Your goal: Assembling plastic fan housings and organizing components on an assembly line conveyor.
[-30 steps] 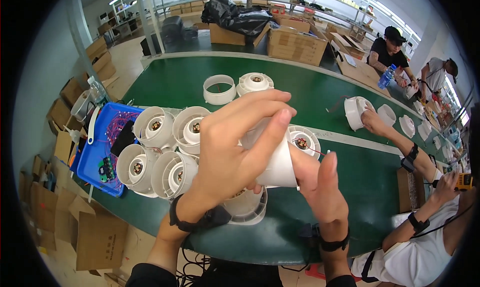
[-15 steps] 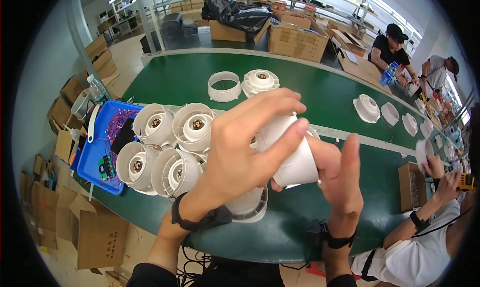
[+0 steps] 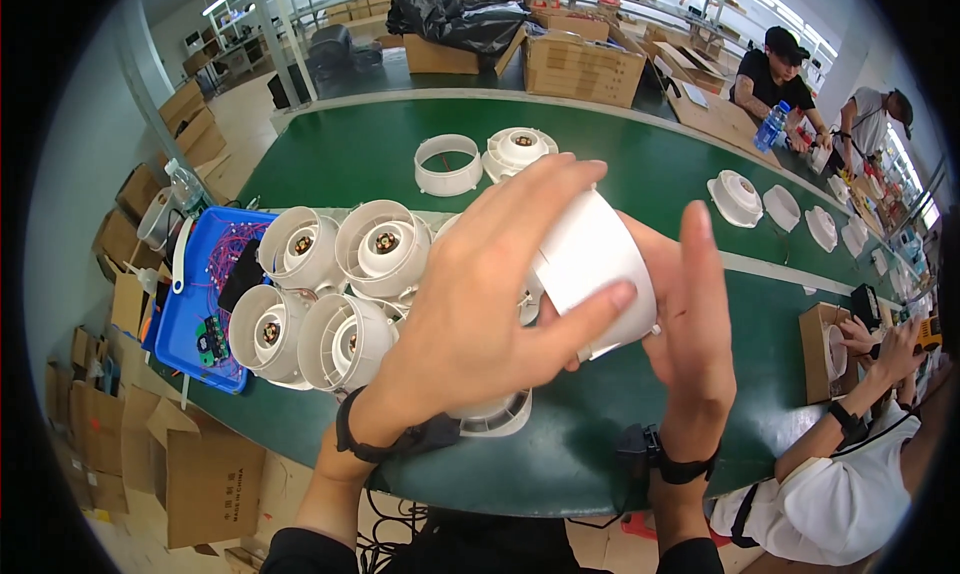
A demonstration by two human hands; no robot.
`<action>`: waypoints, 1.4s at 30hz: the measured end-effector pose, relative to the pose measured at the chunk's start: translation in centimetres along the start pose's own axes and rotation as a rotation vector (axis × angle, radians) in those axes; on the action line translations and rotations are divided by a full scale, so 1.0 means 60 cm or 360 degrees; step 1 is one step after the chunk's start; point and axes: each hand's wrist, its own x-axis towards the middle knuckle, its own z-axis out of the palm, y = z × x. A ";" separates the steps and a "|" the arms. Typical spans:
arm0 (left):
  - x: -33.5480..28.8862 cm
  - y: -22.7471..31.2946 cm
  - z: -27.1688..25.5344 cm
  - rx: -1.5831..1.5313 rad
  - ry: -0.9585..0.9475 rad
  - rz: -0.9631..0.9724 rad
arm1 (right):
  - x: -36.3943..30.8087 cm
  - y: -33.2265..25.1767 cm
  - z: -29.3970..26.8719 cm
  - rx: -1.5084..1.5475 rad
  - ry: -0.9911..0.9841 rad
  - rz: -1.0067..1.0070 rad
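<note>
Between my two hands, above the green table, is a white cylindrical plastic fan housing (image 3: 598,259), tilted with its smooth side wall showing. My left hand (image 3: 485,284) wraps over it from the left, fingers across the top and thumb along the lower side. From the right, my right hand (image 3: 692,324) supports the same housing; its thumb points up, and its other fingers are partly hidden behind the wall. Left of my left hand stand several white fan housings (image 3: 382,246) with round motor centres. Another white housing (image 3: 500,416) is partly covered by my left wrist.
A blue tray (image 3: 172,349) with purple wires and a green circuit board lies at the left. Farther back are a white ring (image 3: 447,184) and a motor housing (image 3: 520,152). At the right, a co-worker's hands are by a cardboard box (image 3: 815,359); more white parts (image 3: 737,199) lie beyond.
The housing in my hands has turned, showing more of its side wall, and has shifted slightly up and right. The co-worker's white ring at the right has moved down into the cardboard box.
</note>
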 end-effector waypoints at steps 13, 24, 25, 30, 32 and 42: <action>0.001 0.007 0.006 0.0187 -0.0031 0.0114 | 0.004 0.006 0.003 0.0002 0.0187 -0.0151; 0.004 -0.006 -0.005 0.0087 -0.0083 0.0049 | 0.010 0.016 0.010 0.0410 0.0172 -0.0032; 0.006 0.005 -0.006 0.0103 -0.0099 0.0016 | 0.009 0.013 0.009 0.0341 0.0199 -0.0089; 0.001 -0.004 0.000 0.0087 -0.0119 0.0028 | 0.005 0.018 0.002 0.0367 0.0231 -0.0127; 0.001 -0.026 -0.003 0.0119 -0.0094 0.0058 | 0.005 0.013 0.007 0.0452 0.0114 -0.0092; 0.006 -0.032 -0.012 0.0005 -0.0172 0.0092 | 0.004 0.017 0.009 0.0391 0.0147 -0.0080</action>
